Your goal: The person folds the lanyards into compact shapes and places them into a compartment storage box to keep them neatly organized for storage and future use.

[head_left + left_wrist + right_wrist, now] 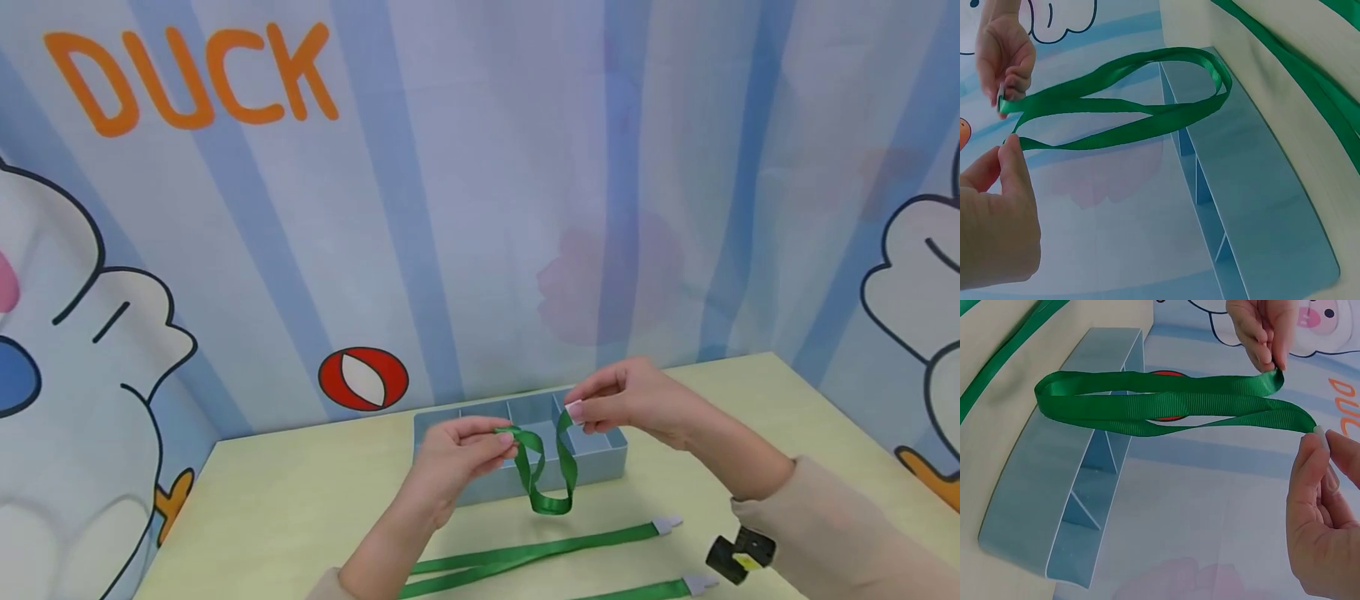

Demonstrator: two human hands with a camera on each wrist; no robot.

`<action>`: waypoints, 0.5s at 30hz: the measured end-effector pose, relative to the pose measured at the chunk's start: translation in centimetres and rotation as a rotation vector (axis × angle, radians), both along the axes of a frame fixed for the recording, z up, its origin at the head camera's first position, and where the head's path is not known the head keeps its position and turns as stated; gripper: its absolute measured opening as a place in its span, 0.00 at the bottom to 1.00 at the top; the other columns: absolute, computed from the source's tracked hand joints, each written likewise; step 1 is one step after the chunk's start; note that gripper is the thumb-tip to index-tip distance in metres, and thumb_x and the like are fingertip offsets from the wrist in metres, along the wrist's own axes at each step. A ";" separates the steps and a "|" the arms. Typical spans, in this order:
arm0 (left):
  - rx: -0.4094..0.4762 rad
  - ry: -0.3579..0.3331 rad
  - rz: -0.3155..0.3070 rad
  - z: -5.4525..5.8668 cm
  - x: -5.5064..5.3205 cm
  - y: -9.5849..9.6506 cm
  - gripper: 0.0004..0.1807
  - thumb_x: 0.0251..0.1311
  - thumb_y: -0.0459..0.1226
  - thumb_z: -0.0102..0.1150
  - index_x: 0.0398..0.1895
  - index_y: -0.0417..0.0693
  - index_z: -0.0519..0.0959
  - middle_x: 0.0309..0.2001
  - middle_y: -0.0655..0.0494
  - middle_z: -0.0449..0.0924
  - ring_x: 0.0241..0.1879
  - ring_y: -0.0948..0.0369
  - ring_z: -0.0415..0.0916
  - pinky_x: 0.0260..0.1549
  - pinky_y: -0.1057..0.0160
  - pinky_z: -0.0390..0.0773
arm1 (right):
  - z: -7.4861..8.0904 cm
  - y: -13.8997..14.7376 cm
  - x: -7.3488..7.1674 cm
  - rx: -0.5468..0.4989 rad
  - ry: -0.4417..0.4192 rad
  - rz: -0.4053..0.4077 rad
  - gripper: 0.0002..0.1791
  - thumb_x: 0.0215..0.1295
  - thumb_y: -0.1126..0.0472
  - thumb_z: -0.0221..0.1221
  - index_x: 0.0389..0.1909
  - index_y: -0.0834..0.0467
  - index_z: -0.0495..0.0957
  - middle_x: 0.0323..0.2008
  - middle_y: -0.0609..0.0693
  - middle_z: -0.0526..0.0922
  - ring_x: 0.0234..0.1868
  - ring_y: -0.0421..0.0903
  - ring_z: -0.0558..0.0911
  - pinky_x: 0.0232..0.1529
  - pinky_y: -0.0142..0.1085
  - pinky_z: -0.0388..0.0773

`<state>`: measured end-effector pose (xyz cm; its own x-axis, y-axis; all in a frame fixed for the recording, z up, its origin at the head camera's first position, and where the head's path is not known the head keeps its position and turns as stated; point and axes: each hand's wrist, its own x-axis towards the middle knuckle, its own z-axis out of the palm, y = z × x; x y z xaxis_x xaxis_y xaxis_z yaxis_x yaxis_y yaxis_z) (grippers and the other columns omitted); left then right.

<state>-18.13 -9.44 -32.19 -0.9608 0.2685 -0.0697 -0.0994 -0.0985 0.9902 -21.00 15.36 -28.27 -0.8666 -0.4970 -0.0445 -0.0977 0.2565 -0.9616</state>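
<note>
A green ribbon lanyard (553,505) hangs in a loop between my two hands, above the table and in front of a blue-grey divided box (517,492). My left hand (461,454) pinches the folded ribbon between thumb and fingertips, left of the loop. At the lanyard's other end, my right hand (633,404) pinches the white clip (574,412), slightly higher and over the box's right part. In the right wrist view, the green lanyard (1147,406) stretches from one hand to the other, and the white clip (1321,439) is partly hidden by the right fingers.
More green lanyards (540,550) with white clips (666,525) lie on the pale yellow table (300,500), nearer than the box. Behind the table hangs a striped cartoon curtain (480,208). A small black device (741,554) sits at the right sleeve.
</note>
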 end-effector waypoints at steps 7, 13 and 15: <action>0.014 0.010 -0.012 -0.2 0.0 1.0 0.17 0.59 0.31 0.60 0.50 0.28 0.76 0.35 0.50 0.84 0.34 0.63 0.82 0.44 0.62 0.78 | 0.1 -1.5 0.1 -0.025 0.001 0.029 0.19 0.60 0.60 0.62 0.46 0.71 0.77 0.33 0.54 0.83 0.34 0.50 0.82 0.42 0.42 0.80; 0.012 0.001 -0.030 0.0 0.3 1.7 0.17 0.59 0.32 0.60 0.50 0.31 0.77 0.37 0.49 0.84 0.36 0.62 0.82 0.46 0.60 0.77 | -0.4 -2.4 0.1 -0.033 0.016 0.052 0.17 0.60 0.60 0.62 0.44 0.70 0.79 0.32 0.53 0.84 0.34 0.49 0.83 0.41 0.43 0.80; 0.012 -0.004 -0.037 -0.1 0.3 1.9 0.17 0.59 0.32 0.60 0.50 0.32 0.77 0.39 0.47 0.83 0.38 0.60 0.82 0.47 0.59 0.77 | -0.5 -2.6 0.1 -0.038 0.016 0.060 0.17 0.59 0.60 0.62 0.44 0.70 0.79 0.32 0.54 0.84 0.34 0.49 0.83 0.41 0.44 0.80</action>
<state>-17.82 -7.58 -32.28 -0.9500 0.3042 -0.0706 -0.1075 -0.1064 0.9885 -20.94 12.79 -28.76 -0.8358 -0.5489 -0.0109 -0.1276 0.2134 -0.9686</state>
